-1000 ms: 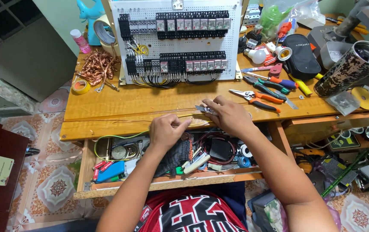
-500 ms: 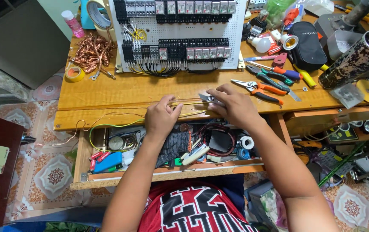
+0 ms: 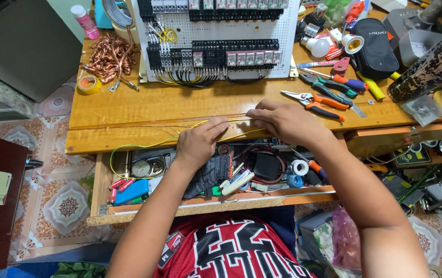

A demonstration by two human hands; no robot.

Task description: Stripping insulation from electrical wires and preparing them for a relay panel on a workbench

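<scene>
Both hands rest at the front edge of the wooden workbench, close together. The left hand lies knuckles-up with its fingers curled down onto a thin yellow wire, pinning it against the wood. The right hand is just beside it, fingers bent and pinching the same wire where it runs along the bench edge; whether anything else sits under that hand I cannot tell. From the left hand the wire trails leftward and loops down over the edge into the open drawer beneath.

That drawer is crammed (hardly a bare patch in it): a dark knitted glove under the left wrist, a round gauge-like dial at the left, a blue flat item and some red pieces in the front left corner, a black coiled cable in the middle, and small rolls of tape to the right.

Farther back on the bench, orange-handled pliers lie just beyond the right hand. A white perforated panel carrying rows of black relays and wiring leans at the rear, with a tangle of bare copper wire and a yellow tape roll to its left. A black zip pouch sits at the right.
</scene>
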